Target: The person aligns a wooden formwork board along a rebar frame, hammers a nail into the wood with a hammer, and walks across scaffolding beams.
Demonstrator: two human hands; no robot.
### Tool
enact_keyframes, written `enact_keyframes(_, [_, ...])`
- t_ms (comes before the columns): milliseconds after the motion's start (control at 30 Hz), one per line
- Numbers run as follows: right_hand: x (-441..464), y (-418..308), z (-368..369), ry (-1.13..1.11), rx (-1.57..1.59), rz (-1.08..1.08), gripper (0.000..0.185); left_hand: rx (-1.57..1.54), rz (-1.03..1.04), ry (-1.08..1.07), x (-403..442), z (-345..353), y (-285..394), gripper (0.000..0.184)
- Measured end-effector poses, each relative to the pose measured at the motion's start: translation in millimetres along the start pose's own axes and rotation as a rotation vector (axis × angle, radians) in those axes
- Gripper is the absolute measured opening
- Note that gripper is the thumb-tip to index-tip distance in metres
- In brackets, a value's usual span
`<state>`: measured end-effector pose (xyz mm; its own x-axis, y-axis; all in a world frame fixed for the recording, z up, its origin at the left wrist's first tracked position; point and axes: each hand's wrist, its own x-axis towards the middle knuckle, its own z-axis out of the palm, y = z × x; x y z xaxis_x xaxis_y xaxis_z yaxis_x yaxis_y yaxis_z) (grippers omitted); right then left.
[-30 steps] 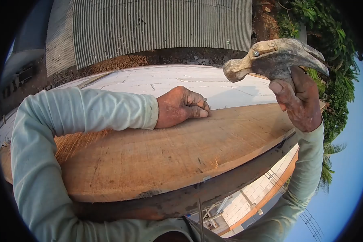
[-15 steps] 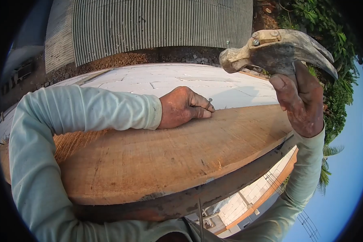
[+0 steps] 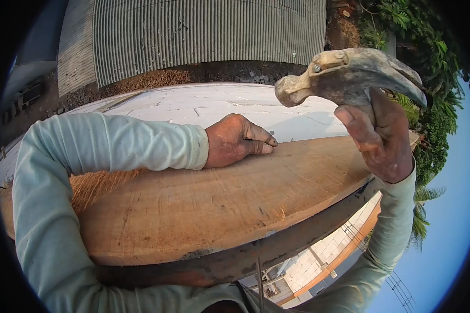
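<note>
My left hand (image 3: 238,141) is closed at the far edge of a broad wooden board (image 3: 203,208), thumb and forefinger pinched on a nail (image 3: 272,133). Only the nail's head shows beyond the fingertips; the shank is hidden by them. Raised at the right, my right hand (image 3: 384,138) is wrapped round the handle of a claw hammer (image 3: 350,75). The hammer's worn head is above and to the right of the nail, apart from it, with its striking face to the left and its claw to the right. Most of the handle is hidden by my fingers.
A white block wall (image 3: 193,107) runs along beyond the board. Below it lie rubble ground and a corrugated roof (image 3: 209,36). A dark beam (image 3: 297,245) runs under the board's near edge. Trees (image 3: 438,125) stand at the right.
The hammer and my right hand have come slightly down and to the left, nearer the nail. My left hand has stayed nearly still at the board's edge.
</note>
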<state>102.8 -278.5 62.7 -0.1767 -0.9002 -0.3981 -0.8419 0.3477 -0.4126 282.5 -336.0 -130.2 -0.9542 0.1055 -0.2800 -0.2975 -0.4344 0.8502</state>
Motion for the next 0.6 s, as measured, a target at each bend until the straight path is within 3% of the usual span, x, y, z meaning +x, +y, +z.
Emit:
enact_keyframes(67, [-2.2, 28.9, 24.0, -0.001, -0.425, -0.404, 0.033, 0.13, 0.005, -0.038, -1.0, -1.8, 3.7, 0.029])
enact_keyframes(100, [-4.0, 34.1, 23.1, -0.017, -0.475, -0.416, 0.034, 0.127, 0.004, -0.042, -2.1, -1.2, 4.5, 0.029])
enact_keyframes(133, [-5.4, 35.5, 18.5, -0.017, -0.475, -0.414, 0.034, 0.098, -0.005, -0.042, -2.6, -1.8, 5.3, 0.029])
enact_keyframes(233, [-0.2, 7.6, -3.3, -0.054, -0.202, -0.146, 0.036, 0.096, 0.031, -0.041, -2.9, -1.3, 2.1, 0.029])
enact_keyframes(267, [-4.1, 5.2, -6.9, 0.113, 0.01, -0.074, 0.037, 0.122, 0.074, -0.033, -3.9, -1.4, 0.4, 0.029])
enact_keyframes(367, [-8.3, 21.1, 6.0, 0.385, 0.214, -0.031, 0.041, 0.08, 0.073, -0.079, -4.8, -6.3, -3.1, 0.037])
enact_keyframes(433, [-7.4, 33.6, 24.7, 0.007, -0.392, -0.504, 0.044, 0.055, 0.072, -0.093, -4.5, -7.7, -4.8, 0.039])
enact_keyframes(467, [-0.3, 33.1, 29.4, -0.152, -0.407, -0.361, 0.044, 0.035, 0.063, -0.115, -5.4, -8.1, -2.2, 0.042])
enact_keyframes(600, [5.3, 22.2, 8.4, -0.025, -0.052, -0.182, 0.037, 0.064, 0.042, -0.124, -5.4, -8.5, 1.4, 0.042])
